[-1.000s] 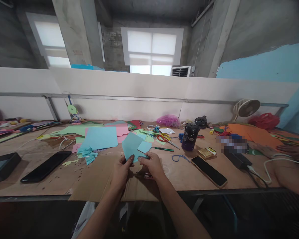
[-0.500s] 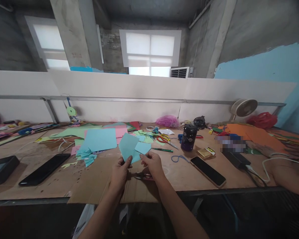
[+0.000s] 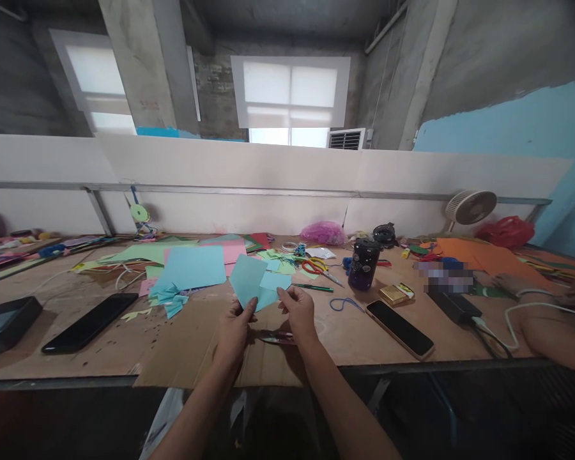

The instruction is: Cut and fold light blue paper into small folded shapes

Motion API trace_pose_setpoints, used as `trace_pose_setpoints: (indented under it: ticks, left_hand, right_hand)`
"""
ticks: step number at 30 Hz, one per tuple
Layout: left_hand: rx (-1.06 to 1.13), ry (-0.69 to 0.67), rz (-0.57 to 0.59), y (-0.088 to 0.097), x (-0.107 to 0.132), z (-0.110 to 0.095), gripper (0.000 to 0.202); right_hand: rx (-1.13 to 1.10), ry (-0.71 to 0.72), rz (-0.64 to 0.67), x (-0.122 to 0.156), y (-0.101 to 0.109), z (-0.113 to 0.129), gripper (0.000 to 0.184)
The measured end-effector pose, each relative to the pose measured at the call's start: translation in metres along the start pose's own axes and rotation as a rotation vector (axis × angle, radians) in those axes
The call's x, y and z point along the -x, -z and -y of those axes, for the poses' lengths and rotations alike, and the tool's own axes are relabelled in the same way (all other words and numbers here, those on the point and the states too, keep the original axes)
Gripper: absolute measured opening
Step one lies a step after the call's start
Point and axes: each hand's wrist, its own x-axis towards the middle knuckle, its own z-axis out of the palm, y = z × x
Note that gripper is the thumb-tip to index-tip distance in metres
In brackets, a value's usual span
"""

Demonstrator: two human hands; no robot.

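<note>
My left hand (image 3: 236, 329) pinches the lower edge of a light blue piece of paper (image 3: 249, 279) and holds it up above the table. My right hand (image 3: 298, 311) is beside it, thumb and forefinger closed on the paper's right corner. Under my hands lies a sheet of brown cardboard (image 3: 182, 348) with a dark pair of scissors (image 3: 275, 337) on it.
Blue, green and pink sheets (image 3: 194, 265) lie beyond my hands. Two dark phones (image 3: 90, 321) (image 3: 400, 328), a dark cup (image 3: 363, 264), red-handled scissors (image 3: 316, 267), a green pen (image 3: 314, 288) and a small fan (image 3: 469, 207) are around. Another person's arm (image 3: 551, 335) rests at the right.
My right hand has lifted slightly and shifted its pinch along the paper's right corner. The paper has turned a little. The left hand stays in place.
</note>
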Motion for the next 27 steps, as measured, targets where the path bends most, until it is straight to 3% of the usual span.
trace_pose_setpoints:
  ticks: [4,10,13,21,27]
  left_hand:
    - [0.101,-0.053,-0.059,0.005,-0.01,0.01,0.04]
    - [0.163,-0.044,-0.003,0.006,-0.011,0.009,0.044]
    - [0.113,-0.025,0.047,0.005,-0.007,0.005,0.046]
    - [0.126,-0.027,-0.01,0.004,-0.006,0.0,0.054]
    - [0.101,0.003,0.189,0.0,0.005,-0.007,0.047]
  right_hand:
    - [-0.067,0.01,-0.075,-0.004,0.004,0.002,0.037]
    - [-0.007,-0.09,0.284,0.005,-0.012,-0.004,0.032]
    - [-0.023,-0.105,0.381,0.008,-0.016,-0.006,0.025]
    - [-0.087,-0.085,0.165,-0.001,0.0,0.005,0.025]
    - [-0.043,-0.048,0.231,-0.001,-0.002,-0.002,0.026]
